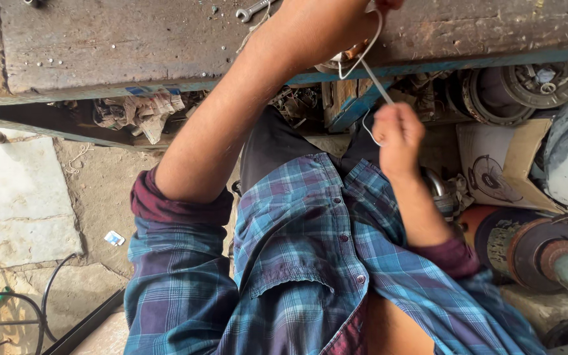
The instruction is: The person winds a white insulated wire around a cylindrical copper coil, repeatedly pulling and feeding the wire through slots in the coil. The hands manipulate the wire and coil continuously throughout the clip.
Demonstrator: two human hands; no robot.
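The person's right hand (pixel 399 135) is closed in a fist just below the front edge of the worn, rust-stained wooden worktop (pixel 119 46), its grip shut on a thin white cord (pixel 377 80). From that fist the cord runs taut, up and to the left, toward the left hand (pixel 336 29), which reaches over the worktop edge with its fingers mostly out of view at the top of the picture. A loop of the same cord curves round the side of the left hand, but whether that grip is closed on the cord or on the small rusty metal part (pixel 346 56) beneath it cannot be told. The cord's long axis therefore lies slantwise between the two hands, the right hand being the lower and nearer to the body, the left the higher and farther. A short tail of cord curls beneath the right fist. A steel spanner (pixel 252 10) lies on the worktop near the left forearm. Grey rags (pixel 141 110) hang under the worktop, and round motor housings (pixel 527 85) crowd the right side.
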